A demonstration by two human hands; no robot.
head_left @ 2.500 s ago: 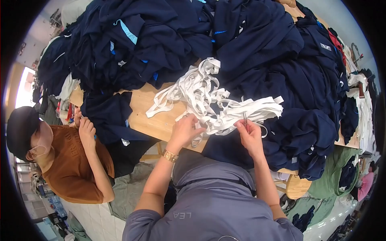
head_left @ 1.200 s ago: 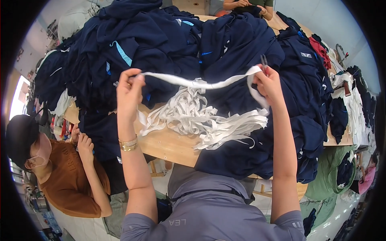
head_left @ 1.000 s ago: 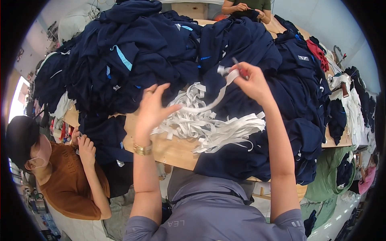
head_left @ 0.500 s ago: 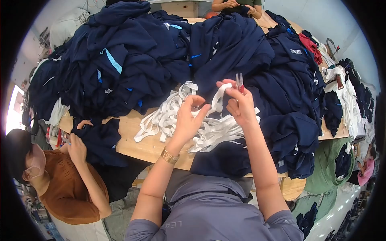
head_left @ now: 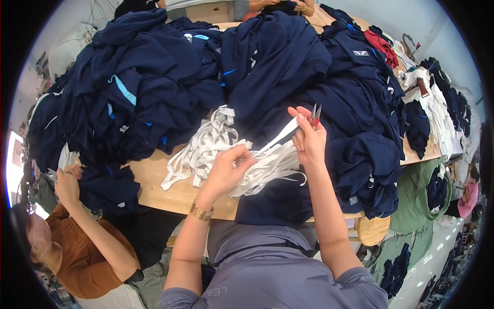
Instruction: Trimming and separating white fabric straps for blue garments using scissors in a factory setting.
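A white fabric strip (head_left: 280, 137) is stretched slantwise between my two hands, over a loose pile of similar white strips (head_left: 203, 146). My right hand (head_left: 311, 141) pinches the strip's upper end between thumb and finger. Small red-handled thread snips (head_left: 316, 117) are also in that hand, blades pointing up. Lower and to the left, my left hand (head_left: 230, 167) is closed on the strip's other end, just above the pile; its fingertips partly hide the strip there. A gold band (head_left: 201, 211) circles my left wrist.
Large heaps of navy garments (head_left: 139, 77) cover the far side and right of the wooden table (head_left: 170, 198). A co-worker in a brown top (head_left: 95, 252) works close by on the left. Another person's hands (head_left: 280, 5) show at the far edge. A wooden stool (head_left: 374, 230) stands at the right.
My left hand has moved down and closed on the strip, which is now pulled straight. My right hand has shifted slightly lower. The co-worker's hands have moved left.
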